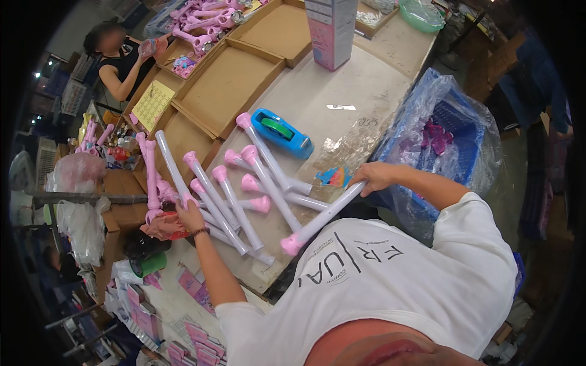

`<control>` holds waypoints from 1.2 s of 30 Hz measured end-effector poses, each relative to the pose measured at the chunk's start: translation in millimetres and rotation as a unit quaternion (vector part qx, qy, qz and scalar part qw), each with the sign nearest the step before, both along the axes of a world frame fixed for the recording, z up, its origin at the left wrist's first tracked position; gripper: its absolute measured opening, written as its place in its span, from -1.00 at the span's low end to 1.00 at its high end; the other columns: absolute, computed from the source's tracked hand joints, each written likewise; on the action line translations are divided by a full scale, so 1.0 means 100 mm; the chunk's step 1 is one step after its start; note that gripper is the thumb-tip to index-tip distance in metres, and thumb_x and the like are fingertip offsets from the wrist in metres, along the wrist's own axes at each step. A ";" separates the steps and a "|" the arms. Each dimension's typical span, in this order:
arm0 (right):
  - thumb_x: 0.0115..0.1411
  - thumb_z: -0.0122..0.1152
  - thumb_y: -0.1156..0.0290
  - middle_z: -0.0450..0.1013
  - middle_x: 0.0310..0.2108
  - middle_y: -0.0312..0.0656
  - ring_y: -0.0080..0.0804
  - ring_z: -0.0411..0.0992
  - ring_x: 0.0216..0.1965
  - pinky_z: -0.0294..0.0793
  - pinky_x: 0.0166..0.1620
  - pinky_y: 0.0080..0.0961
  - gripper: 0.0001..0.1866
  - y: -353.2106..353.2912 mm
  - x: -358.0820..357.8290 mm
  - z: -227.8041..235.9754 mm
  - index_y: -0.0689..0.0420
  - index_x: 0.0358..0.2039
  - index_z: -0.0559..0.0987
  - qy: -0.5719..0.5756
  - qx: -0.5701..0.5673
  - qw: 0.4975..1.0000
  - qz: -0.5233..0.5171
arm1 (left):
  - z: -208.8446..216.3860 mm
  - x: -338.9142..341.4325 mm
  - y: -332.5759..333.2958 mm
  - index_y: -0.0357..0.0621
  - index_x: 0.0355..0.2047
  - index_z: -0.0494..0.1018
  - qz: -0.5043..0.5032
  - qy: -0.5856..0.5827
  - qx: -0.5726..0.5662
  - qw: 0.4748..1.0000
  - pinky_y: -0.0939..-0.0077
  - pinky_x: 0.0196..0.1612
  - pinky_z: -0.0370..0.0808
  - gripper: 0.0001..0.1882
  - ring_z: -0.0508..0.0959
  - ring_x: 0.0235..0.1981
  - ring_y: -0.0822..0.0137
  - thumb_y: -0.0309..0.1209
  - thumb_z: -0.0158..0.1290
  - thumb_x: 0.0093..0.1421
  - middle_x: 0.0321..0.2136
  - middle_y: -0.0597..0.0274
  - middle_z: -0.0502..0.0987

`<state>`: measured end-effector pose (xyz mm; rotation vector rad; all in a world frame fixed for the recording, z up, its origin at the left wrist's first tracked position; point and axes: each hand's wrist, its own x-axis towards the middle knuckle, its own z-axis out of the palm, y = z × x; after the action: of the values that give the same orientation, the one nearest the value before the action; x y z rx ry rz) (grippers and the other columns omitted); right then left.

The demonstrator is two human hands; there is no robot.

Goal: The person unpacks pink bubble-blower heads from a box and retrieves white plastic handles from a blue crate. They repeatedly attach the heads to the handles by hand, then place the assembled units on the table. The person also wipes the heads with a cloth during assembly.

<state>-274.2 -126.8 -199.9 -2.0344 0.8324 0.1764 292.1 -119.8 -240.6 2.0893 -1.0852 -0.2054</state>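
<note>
My right hand [373, 177] is closed round the plain end of a white translucent tube [329, 213]. That tube slants down across the front of my shirt to its flared pink end. My left hand [191, 218] grips another white tube [172, 161] at its pink end, and its plain end points away to the upper left. Between the hands, several similar pink-ended tubes [227, 207] lie loosely piled on the table [372, 79]. Pink bone-shaped handles [150, 177] and a crumpled red plastic bag [166, 226] are next to my left hand.
Behind the tubes stands a blue tape dispenser [282, 133]. Cardboard trays [235, 85] and a tall printed box [331, 33] are farther back. A plastic-lined blue crate [467, 152] with purple pieces stands at the right. At the far left, another person [119, 64] handles something.
</note>
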 end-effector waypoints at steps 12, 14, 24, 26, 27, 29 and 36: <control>0.14 0.18 0.16 0.48 -0.14 0.07 -0.18 0.45 -0.12 0.39 -0.04 -0.32 -0.49 0.24 1.08 0.03 0.25 0.01 0.46 -0.125 0.086 0.956 -0.253 | -0.21 -1.20 1.70 -0.46 0.07 0.28 0.074 0.272 -0.032 0.959 0.35 0.03 0.39 -0.49 0.47 -0.05 0.10 -0.38 0.04 0.16 -0.03 -0.16 0.42; 0.15 0.17 0.14 0.44 -0.08 0.09 -0.17 0.43 -0.08 0.38 -0.02 -0.32 -0.43 0.35 1.43 -0.06 0.24 0.08 0.38 -0.217 -0.008 0.938 -0.272 | -0.30 -1.28 1.74 -0.45 0.05 0.28 0.047 0.192 -0.032 0.980 0.35 0.01 0.40 -0.48 0.47 -0.08 0.06 -0.36 0.08 0.15 -0.05 -0.16 0.43; 0.19 0.15 0.24 0.49 -0.16 -0.02 -0.36 0.47 -0.17 0.44 -0.09 -0.48 -0.49 0.78 1.65 -0.12 0.31 0.06 0.40 -0.095 0.079 0.983 -0.134 | -0.34 -1.50 2.07 -0.27 -0.11 0.47 -0.077 0.144 -0.001 0.987 0.40 -0.13 0.44 -0.62 0.51 -0.16 0.22 -0.32 0.13 0.10 -0.18 0.05 0.52; 0.19 0.14 0.27 0.50 -0.18 -0.06 -0.38 0.47 -0.20 0.44 -0.09 -0.48 -0.52 0.86 1.55 -0.12 0.32 0.04 0.42 -0.085 0.083 0.984 -0.136 | -0.33 -1.55 2.23 -0.27 -0.10 0.47 -0.082 0.146 -0.011 0.986 0.41 -0.16 0.46 -0.63 0.52 -0.18 0.24 -0.33 0.12 0.12 -0.21 0.06 0.53; 0.19 0.14 0.27 0.50 -0.18 -0.07 -0.38 0.47 -0.20 0.43 -0.09 -0.49 -0.52 0.89 1.50 -0.12 0.33 0.04 0.42 -0.076 0.091 0.984 -0.136 | -0.33 -1.56 2.31 -0.27 -0.10 0.46 -0.075 0.178 0.008 0.981 0.43 -0.17 0.46 -0.63 0.53 -0.20 0.24 -0.33 0.11 0.13 -0.22 0.06 0.54; 0.20 0.13 0.30 0.51 -0.19 -0.11 -0.40 0.47 -0.20 0.43 -0.09 -0.50 -0.55 0.95 1.40 -0.15 0.33 0.03 0.42 -0.060 0.117 0.980 -0.148 | -0.33 -1.60 2.48 -0.28 -0.09 0.46 -0.056 0.218 0.012 0.974 0.45 -0.20 0.47 -0.64 0.54 -0.24 0.26 -0.33 0.09 0.14 -0.26 0.07 0.55; 0.16 0.18 0.28 0.53 -0.24 -0.04 -0.32 0.50 -0.23 0.45 -0.11 -0.45 -0.57 1.01 1.18 -0.24 0.26 -0.01 0.47 -0.005 0.086 0.996 0.007 | -0.38 -1.86 3.10 -0.32 -0.10 0.45 0.092 0.282 0.025 0.955 0.45 -0.19 0.49 -0.60 0.59 -0.29 0.23 -0.29 0.09 0.13 -0.32 0.00 0.58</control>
<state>-156.7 -26.1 -224.0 -1.8784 0.7709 0.2376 105.9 190.7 -278.2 1.9784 -0.5420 -0.6946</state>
